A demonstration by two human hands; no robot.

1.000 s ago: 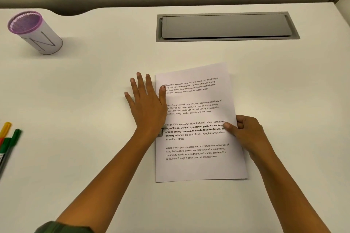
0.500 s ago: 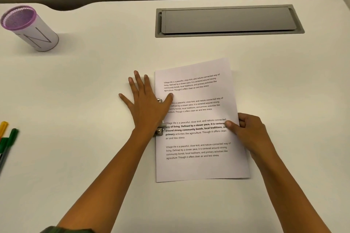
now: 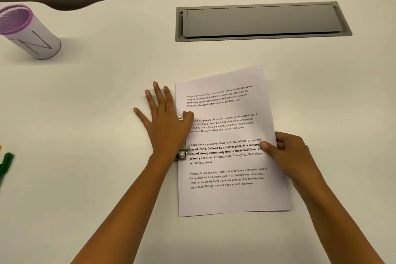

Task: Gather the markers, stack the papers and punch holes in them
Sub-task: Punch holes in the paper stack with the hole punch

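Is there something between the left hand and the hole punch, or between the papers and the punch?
Nothing visible does. The left hand lies flat on the hole punch, whose metal shows beside the palm. The papers meet the punch at their left edge; the right hand pinches their right edge.

Purple-rimmed cup (image 3: 27,32), possibly mesh; grey desk hatch (image 3: 262,20).

My papers (image 3: 233,195) lie centre; cup (image 3: 32,32) at ten o'clock, markers (image 3: 6,164) at nine, hatch (image 3: 261,20) at twelve.

White papers (image 3: 231,199) carry black print, one line bold; the hole punch (image 3: 182,154) is silver, the cup (image 3: 30,32) white with a purple mesh rim, the marker (image 3: 7,162) green.
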